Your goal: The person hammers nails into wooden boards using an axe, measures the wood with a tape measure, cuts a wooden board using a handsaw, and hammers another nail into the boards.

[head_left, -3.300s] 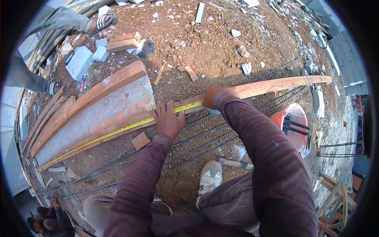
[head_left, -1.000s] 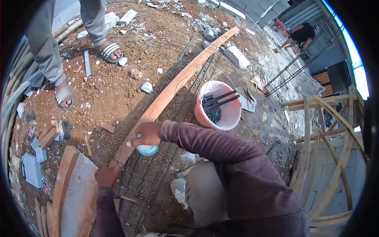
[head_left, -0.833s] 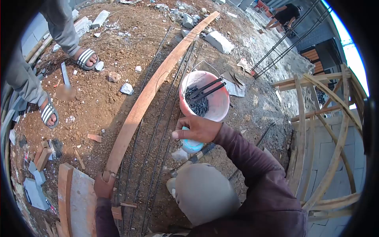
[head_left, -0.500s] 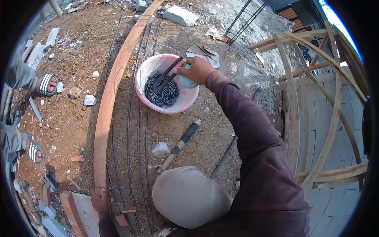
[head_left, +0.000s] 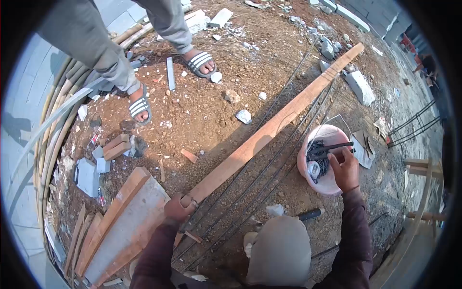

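My left hand [head_left: 179, 208] is wrapped around the near end of a long, narrow wooden board [head_left: 269, 130], which slants away over the ground to the upper right. At the pink bucket [head_left: 308, 182], my right hand [head_left: 345, 169] has its fingers bent at a dark tool with two long handles [head_left: 332, 146]; it seems to grip the lower handle, though the fingers hide the contact. Many dark nails [head_left: 315, 145] lie in the bucket. Against its near inner side rests a round whitish object [head_left: 313, 169], its kind unclear.
Several thin steel rods [head_left: 260, 192] run beside the board. A person's sandalled feet [head_left: 200, 62] stand across from me. A hammer handle [head_left: 311, 214] shows beside my knee [head_left: 280, 250]. Wood offcuts [head_left: 117, 146] and block rubble [head_left: 86, 177] lie at left.
My view has swung left, so the bucket appears further right and the other person's legs show more. The round object, formerly by my right hand at the bucket's rim, now sits inside it.
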`<state>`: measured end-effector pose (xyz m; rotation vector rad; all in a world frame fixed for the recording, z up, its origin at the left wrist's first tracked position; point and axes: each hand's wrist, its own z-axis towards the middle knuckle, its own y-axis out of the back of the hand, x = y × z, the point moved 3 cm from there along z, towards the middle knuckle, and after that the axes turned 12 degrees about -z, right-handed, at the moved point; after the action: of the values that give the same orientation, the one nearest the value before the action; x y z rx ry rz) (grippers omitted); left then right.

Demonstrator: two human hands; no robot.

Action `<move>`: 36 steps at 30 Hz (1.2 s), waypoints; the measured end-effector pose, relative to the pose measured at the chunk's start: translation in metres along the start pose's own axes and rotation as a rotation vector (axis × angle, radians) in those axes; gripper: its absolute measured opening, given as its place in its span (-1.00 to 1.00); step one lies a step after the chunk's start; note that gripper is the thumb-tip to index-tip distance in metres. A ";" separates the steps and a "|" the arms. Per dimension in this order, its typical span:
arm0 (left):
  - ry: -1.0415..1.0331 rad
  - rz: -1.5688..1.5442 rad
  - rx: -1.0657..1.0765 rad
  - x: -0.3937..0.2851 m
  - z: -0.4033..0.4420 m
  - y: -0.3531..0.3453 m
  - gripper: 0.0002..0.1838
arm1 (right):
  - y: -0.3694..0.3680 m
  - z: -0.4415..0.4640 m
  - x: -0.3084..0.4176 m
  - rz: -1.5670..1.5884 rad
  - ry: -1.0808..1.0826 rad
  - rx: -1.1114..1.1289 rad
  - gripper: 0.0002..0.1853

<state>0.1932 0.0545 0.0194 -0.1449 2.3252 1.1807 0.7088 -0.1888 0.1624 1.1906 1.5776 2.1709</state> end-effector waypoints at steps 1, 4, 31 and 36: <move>0.009 -0.019 -0.009 -0.002 -0.004 0.005 -0.32 | -0.003 0.011 0.020 0.022 0.019 0.069 -0.85; -0.065 -0.010 -0.085 0.012 -0.003 -0.002 -0.25 | -0.038 0.042 0.100 0.143 0.235 0.225 -0.86; -0.130 -0.100 -0.060 0.028 -0.002 -0.004 -0.13 | -0.071 -0.139 0.403 -0.365 1.262 0.966 -0.61; -0.115 -0.128 -0.117 0.029 -0.005 -0.010 -0.07 | -0.060 -0.171 0.415 -0.123 0.906 1.404 -0.60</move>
<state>0.1697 0.0487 0.0007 -0.2563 2.1161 1.2279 0.3011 -0.0431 0.2933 0.0376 3.6440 1.3098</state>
